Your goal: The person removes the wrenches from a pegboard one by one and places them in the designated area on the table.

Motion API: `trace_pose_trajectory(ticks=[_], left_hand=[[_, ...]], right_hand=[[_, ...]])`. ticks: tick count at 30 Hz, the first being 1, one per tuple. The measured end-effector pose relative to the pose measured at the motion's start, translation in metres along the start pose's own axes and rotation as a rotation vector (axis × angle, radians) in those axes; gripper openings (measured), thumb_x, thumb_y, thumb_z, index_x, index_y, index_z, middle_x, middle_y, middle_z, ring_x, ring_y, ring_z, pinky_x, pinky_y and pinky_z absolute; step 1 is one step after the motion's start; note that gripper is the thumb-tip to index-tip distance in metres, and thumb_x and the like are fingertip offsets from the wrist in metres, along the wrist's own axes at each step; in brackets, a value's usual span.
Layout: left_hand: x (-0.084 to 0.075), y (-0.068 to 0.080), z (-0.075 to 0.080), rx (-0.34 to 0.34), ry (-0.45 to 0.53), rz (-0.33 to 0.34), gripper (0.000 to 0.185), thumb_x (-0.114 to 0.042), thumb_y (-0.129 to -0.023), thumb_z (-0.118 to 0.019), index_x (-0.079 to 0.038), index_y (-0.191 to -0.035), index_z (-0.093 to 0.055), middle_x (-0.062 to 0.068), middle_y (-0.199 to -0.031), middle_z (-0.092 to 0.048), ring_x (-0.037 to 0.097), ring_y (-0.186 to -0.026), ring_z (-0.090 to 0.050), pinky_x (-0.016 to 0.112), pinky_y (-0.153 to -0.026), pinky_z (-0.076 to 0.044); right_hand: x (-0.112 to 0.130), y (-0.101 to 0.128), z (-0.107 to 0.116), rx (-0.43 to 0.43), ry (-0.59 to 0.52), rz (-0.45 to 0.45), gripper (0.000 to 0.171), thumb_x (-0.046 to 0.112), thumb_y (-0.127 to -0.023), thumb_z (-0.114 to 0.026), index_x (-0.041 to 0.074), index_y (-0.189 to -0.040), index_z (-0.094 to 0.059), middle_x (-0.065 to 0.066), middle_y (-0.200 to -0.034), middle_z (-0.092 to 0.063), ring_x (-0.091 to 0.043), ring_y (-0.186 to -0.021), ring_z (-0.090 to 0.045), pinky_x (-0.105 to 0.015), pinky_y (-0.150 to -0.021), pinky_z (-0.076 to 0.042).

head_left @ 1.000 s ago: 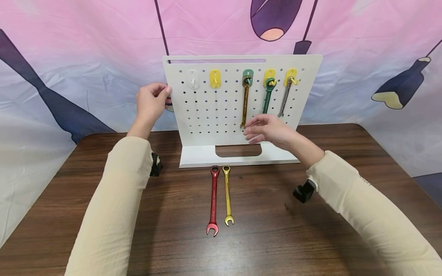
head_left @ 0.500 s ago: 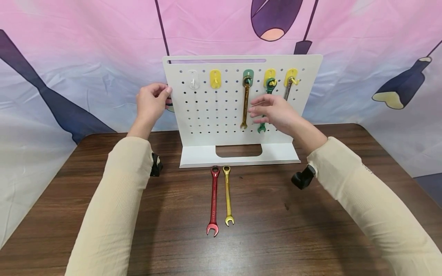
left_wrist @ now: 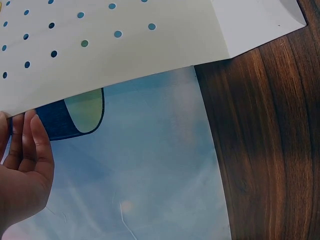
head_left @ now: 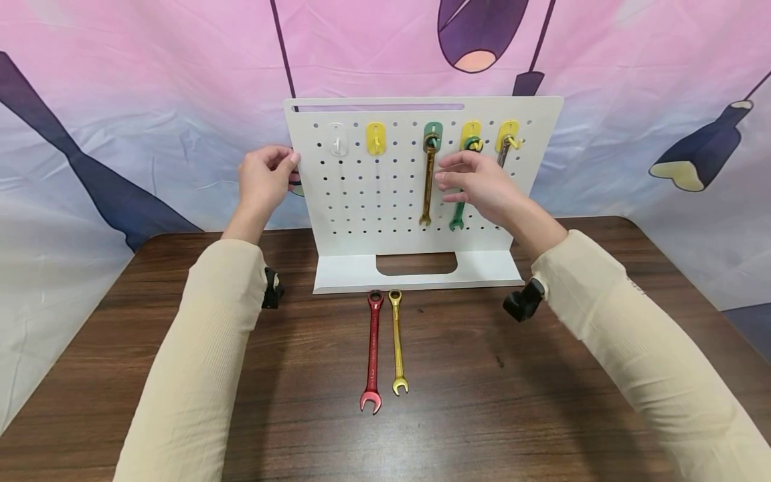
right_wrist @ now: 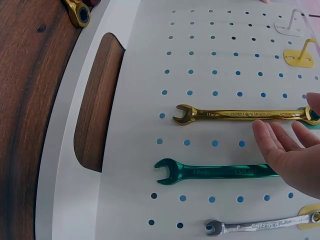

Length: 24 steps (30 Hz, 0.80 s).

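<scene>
Left hand (head_left: 263, 175) has its grip curled round the left edge of the white pegboard (head_left: 361, 201), steadying it, while the right hand (head_left: 476, 182) hovers with loose, straight fingers, holding nothing, right over the green wrench (head_left: 459, 213) hanging between the gold one (head_left: 427, 184) and the silver one (right_wrist: 260, 226). My worry is a clumsy lift bumping a neighbouring wrench off its hook, or the board tipping on the surface (head_left: 482, 402) if that left hand slackens.

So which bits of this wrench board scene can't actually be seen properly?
- Green wrench: in the head view its upper shaft is hidden by the right hand.
- Silver wrench: cut off by the right wrist view's bottom edge.
- Left hand: its fingertips disappear behind the white pegboard.
</scene>
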State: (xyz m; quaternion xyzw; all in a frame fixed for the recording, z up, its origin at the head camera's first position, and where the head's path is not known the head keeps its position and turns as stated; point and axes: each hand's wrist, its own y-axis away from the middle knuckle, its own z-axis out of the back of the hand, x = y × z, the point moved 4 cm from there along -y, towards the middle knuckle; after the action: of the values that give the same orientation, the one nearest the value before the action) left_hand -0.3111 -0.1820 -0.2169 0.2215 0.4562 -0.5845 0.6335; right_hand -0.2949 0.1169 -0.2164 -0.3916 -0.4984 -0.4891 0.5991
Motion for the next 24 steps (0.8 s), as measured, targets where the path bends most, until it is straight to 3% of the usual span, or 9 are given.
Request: trace_pose_trajectory(ticks=[24], left_hand=[[-0.0009, 0.0012, 0.0004, 0.005, -0.002, -0.001, 0.034, -0.031, -0.094, -0.050, -0.004, -0.110, -0.061, 0.004, -0.093, -0.058, 0.012, -0.079, -0.058, 0.031, -0.074, -0.053]], right_hand=[[-0.0035, -0.0042, -0.0065, 0.021, -0.049, 0.013, 0.038, 0.000, -0.093, -0.049, -0.002, -0.130, -0.038, -0.016, -0.125, -0.044, -0.030, -0.114, -0.046, -0.035, -0.093, -0.045]])
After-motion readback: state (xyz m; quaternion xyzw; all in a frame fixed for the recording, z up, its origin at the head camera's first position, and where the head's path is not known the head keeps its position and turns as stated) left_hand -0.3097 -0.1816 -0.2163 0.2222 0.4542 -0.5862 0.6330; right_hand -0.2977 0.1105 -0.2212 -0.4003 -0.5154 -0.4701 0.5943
